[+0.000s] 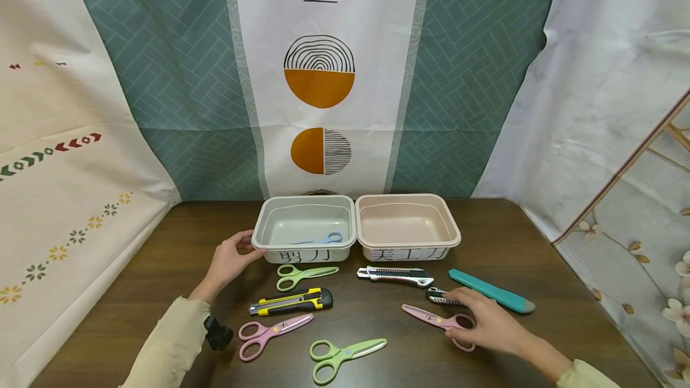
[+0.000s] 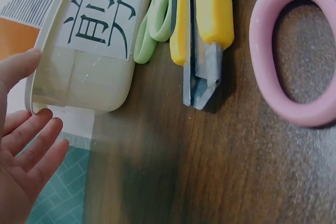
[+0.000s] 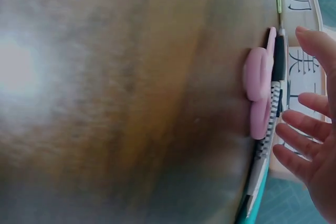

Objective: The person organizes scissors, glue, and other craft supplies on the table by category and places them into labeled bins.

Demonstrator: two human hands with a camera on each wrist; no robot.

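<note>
My left hand (image 1: pixel 229 262) touches the left front corner of a pale green bin (image 1: pixel 304 254), thumb at the front rim and fingers loosely extended along the side. Inside that bin lie blue-handled scissors (image 1: pixel 334 237). Over a small black-and-white box cutter (image 1: pixel 438 296) and pink scissors (image 1: pixel 426 315) hovers my right hand (image 1: pixel 485 322). In the right wrist view its fingers (image 3: pixel 299 129) are spread and relaxed, holding nothing. My hand partly hides this cutter and the scissors' handles. A teal-handled cutter (image 1: pixel 490 290) lies just beyond it.
A beige bin (image 1: pixel 409 250) adjoins the green one; both carry labels. On the brown table (image 1: pixel 215 220) lie a white cutter (image 1: pixel 396 274), a yellow-black cutter (image 1: pixel 291 301), green scissors (image 1: pixel 307 274), pink scissors (image 1: pixel 275 331) and more green scissors (image 1: pixel 347 355). Patterned cloths surround it.
</note>
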